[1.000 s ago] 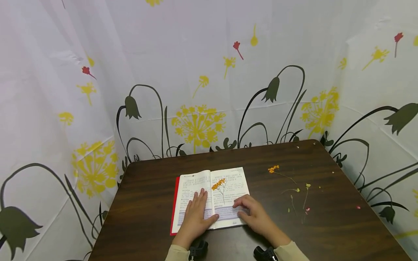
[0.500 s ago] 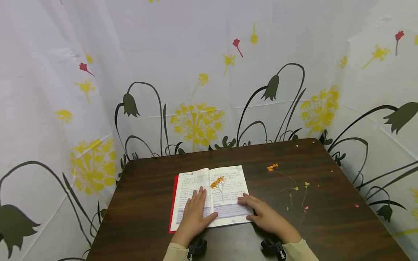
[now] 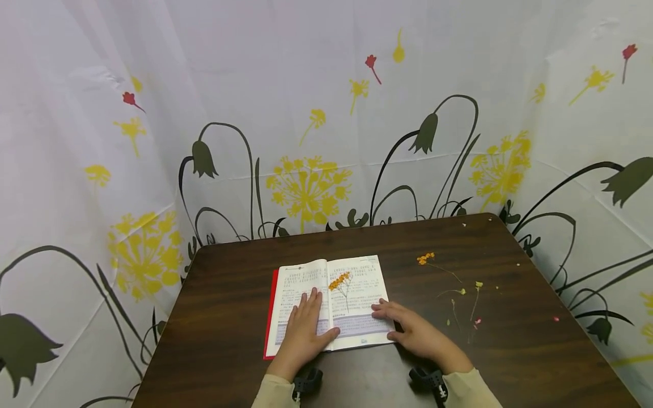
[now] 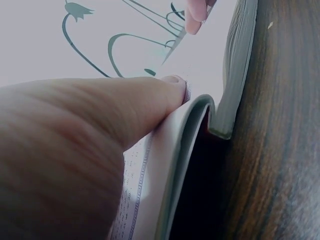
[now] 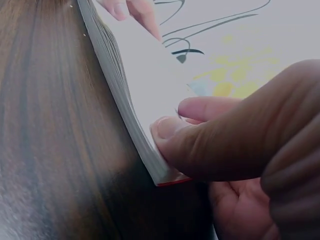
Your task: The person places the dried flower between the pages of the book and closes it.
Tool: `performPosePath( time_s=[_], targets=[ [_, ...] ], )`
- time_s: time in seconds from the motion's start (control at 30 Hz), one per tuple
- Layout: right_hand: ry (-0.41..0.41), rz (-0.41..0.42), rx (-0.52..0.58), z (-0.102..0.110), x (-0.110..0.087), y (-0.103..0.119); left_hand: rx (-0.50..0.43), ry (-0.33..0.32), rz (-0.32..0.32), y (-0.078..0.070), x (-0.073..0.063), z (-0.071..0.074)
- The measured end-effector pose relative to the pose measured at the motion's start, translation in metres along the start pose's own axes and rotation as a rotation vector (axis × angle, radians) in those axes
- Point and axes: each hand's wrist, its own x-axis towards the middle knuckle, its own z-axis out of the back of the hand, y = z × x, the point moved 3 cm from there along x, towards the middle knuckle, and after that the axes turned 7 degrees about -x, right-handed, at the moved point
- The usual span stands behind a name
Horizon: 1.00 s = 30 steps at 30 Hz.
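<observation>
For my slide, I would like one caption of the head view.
Left hand on an open book, orange flowers on its right page, right hand at the page's edge.

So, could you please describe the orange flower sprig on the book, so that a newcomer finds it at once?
On the dark wood-grain table lies an open, red-covered book. The orange flower sprig lies on its right page. The other orange sprig lies directly on the table instead.

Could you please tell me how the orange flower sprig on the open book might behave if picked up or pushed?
The sprig is probably light and fragile, since it looks so spindly. Lying across the page, it seems unlikely to roll.
</observation>
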Motion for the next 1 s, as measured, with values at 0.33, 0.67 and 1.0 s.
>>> performPosePath(
  time_s=[0.33,0.67,1.0],
  targets=[
    [-0.023,-0.026,-0.031,-0.004,0.002,0.004,-0.004,-0.007,-0.006,0.001,-0.002,0.000],
    [-0.238,0.003,-0.096,-0.009,0.010,0.011,-0.001,-0.014,-0.021,-0.001,-0.001,0.003],
    [-0.390,-0.112,-0.163,-0.009,0.011,0.020,-0.011,-0.024,-0.029,-0.003,-0.002,0.002]
  ],
)
